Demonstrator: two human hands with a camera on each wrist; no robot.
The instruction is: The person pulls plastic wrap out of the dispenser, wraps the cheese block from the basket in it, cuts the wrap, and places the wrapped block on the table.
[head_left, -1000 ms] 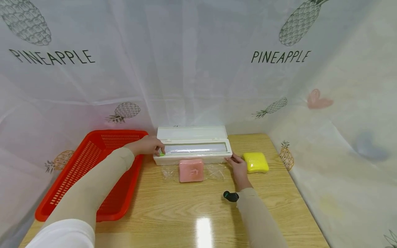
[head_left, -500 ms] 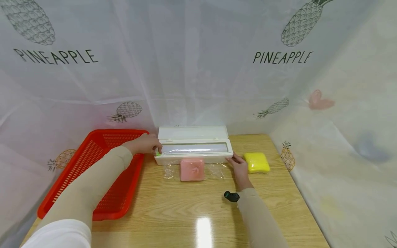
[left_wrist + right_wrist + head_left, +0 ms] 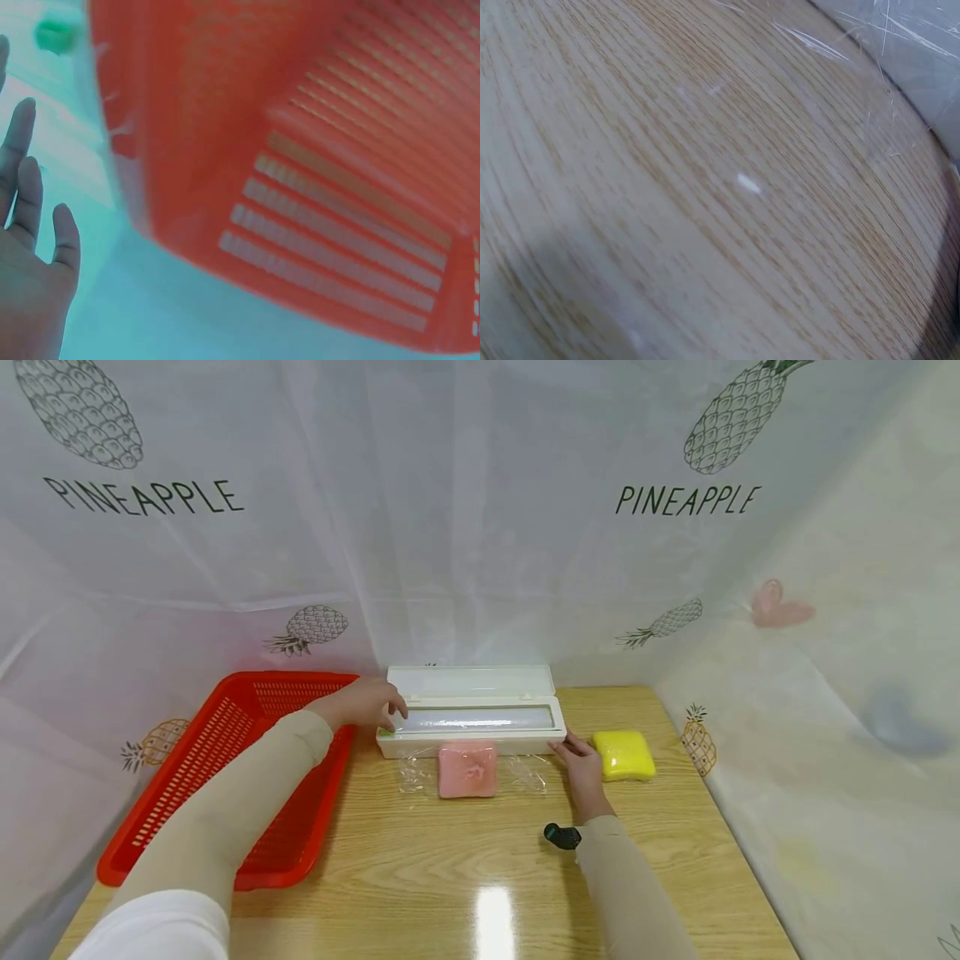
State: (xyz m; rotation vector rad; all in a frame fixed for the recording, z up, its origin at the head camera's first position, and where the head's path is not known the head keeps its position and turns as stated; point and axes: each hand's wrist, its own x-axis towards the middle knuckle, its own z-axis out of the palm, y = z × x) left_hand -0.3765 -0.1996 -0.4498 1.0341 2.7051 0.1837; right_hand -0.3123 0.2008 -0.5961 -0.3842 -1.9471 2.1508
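Note:
A white cling film dispenser (image 3: 471,747) stands at the back of the table with its lid (image 3: 471,680) raised. A roll of clear film (image 3: 472,719) lies inside. On its left front edge sits a small green slider (image 3: 386,732), also blurred in the left wrist view. My left hand (image 3: 367,702) hovers just above that end, fingers loosely bent and holding nothing. At the right front corner, my right hand (image 3: 582,770) holds the dispenser between thumb and fingers. A pink block (image 3: 467,770) lies on clear film (image 3: 525,774) in front of the dispenser.
A red plastic basket (image 3: 318,827) stands on the left, under my left forearm. A yellow wrapped block (image 3: 624,755) lies right of my right hand. Behind the wooden table (image 3: 420,852) hangs a curtain (image 3: 450,527) with pineapple prints.
My left hand slid the green slider a little leftward to the dispenser's end. It then let go and rose slightly to the right. My right hand stayed at the corner.

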